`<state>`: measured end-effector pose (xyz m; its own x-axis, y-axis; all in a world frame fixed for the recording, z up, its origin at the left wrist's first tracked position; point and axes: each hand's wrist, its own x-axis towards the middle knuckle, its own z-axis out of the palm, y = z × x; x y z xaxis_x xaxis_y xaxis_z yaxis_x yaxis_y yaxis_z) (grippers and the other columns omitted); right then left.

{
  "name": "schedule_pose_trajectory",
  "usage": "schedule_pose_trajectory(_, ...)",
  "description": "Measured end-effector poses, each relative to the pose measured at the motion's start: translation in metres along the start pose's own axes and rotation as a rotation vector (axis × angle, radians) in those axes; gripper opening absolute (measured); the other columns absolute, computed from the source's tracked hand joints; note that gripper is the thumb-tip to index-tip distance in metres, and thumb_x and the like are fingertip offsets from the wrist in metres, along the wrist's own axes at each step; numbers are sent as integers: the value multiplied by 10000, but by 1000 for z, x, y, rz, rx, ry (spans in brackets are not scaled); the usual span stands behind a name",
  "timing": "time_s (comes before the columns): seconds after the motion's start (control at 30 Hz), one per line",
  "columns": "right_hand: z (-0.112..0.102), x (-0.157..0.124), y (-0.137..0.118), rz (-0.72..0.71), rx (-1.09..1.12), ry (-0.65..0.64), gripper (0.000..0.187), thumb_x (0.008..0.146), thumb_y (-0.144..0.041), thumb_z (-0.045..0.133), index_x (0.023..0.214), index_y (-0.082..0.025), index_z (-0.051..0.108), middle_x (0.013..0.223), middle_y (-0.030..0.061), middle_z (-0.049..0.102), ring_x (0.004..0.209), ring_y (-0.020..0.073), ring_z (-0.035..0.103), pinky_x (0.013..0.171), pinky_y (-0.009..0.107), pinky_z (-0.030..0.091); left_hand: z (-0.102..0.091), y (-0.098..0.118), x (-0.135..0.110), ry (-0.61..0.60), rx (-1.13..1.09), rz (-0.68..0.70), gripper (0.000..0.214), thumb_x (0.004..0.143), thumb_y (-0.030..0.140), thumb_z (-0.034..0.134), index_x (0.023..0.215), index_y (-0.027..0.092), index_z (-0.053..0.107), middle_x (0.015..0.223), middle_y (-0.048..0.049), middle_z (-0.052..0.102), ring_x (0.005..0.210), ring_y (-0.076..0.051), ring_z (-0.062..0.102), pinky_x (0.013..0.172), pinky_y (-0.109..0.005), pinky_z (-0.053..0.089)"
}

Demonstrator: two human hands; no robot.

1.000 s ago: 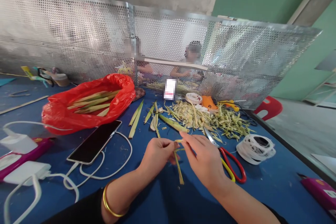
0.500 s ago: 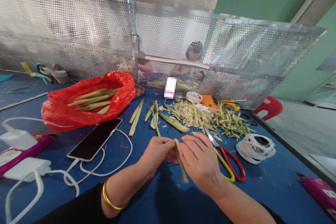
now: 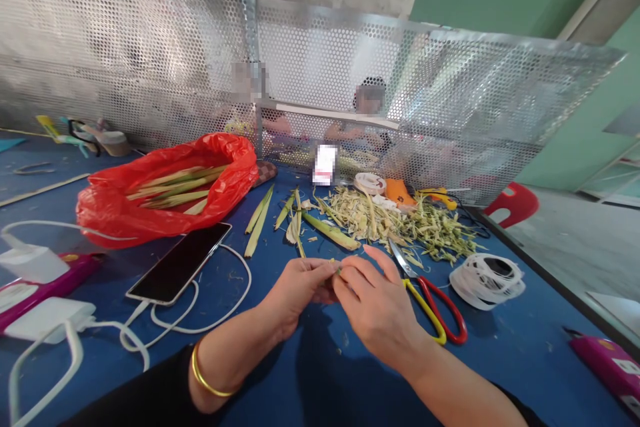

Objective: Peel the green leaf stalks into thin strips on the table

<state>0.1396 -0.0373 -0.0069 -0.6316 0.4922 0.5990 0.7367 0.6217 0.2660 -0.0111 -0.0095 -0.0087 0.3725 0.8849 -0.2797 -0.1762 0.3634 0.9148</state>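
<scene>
Left of the red-and-yellow-handled metal scissors (image 3: 426, 285), the left hand (image 3: 304, 283) and right hand (image 3: 377, 303) pinch a thin yellow-green leaf strip (image 3: 339, 271), mostly hidden. Folding seems in hand, calling next for a steady hold.

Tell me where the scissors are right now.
In the head view, the scissors lie right of centre on the blue table, between the right hand and the white roll, blades pointing towards the heap of plant scraps.

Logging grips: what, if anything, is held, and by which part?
Left hand and right hand hold a small yellow-green leaf piece; which part is hidden.
</scene>
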Motion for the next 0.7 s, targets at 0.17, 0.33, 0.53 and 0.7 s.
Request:
schedule_pose_trajectory(0.17, -1, 1, -2, 17, 59, 27, 231, 871, -84, 428, 977, -160, 619, 823, 42, 628, 876, 182, 549, 986, 442, 310, -1, 0, 3, 24, -44, -7, 340, 653, 341, 715, 892, 99, 710, 703, -63, 672, 632, -142, 604, 645, -265, 471)
schedule_pose_trajectory(0.33, 3, 5, -9, -204, -9, -25, 215, 868, -86, 435, 904, -121, 645, 773, 51, 587, 729, 177, 529, 823, 376, 407, 2, 1, -1, -20, -101, -27, 218, 647, 221, 699, 831, 107, 722, 736, -72, 698, 695, -151, 628, 649, -226, 465)
schedule_pose_trajectory(0.53, 11, 3, -18, -168, -56, 93, 228, 842, -68, 432, 855, -97, 657, 704, 61, 563, 648, 179, 500, 740, 391, 424, 1, 0, -2, -55, -111, -84, 219, 665, 197, 674, 865, 123, 720, 761, -64, 706, 694, -136, 631, 625, -195, 460)
schedule_pose_trajectory(0.7, 12, 5, -23, -111, -72, 42, 223, 820, -47, 423, 822, -96, 640, 703, 64, 552, 653, 187, 499, 742, 393, 422, -1, -4, -1, -74, -112, -113, 182, 667, 190, 654, 827, 132, 716, 724, -43, 690, 655, -119, 621, 553, -169, 432)
